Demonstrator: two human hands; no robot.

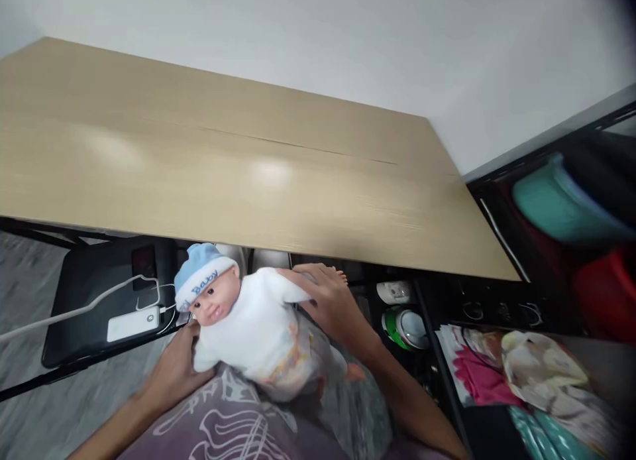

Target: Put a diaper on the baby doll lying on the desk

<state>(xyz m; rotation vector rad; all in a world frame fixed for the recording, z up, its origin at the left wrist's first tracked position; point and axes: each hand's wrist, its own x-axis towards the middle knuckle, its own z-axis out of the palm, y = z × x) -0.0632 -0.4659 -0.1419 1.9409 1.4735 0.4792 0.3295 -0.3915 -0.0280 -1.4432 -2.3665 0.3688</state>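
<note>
A baby doll in a white top lies tilted across my lap, with its head toward the left. Its blue and white knit hat has "Baby" lettered on it. My left hand grips the doll's sleeve and arm on the near left side. On the other side my right hand is wrapped round the doll's other arm, and the doll's small fingers poke out past my knuckles. Clear plastic lies around the doll's legs and over my lap.
A wooden tabletop spans the space ahead. Left below it, a black seat carries a white power bank with a cable. At right are a green and white can, a pink cloth, a teal tub and a red container.
</note>
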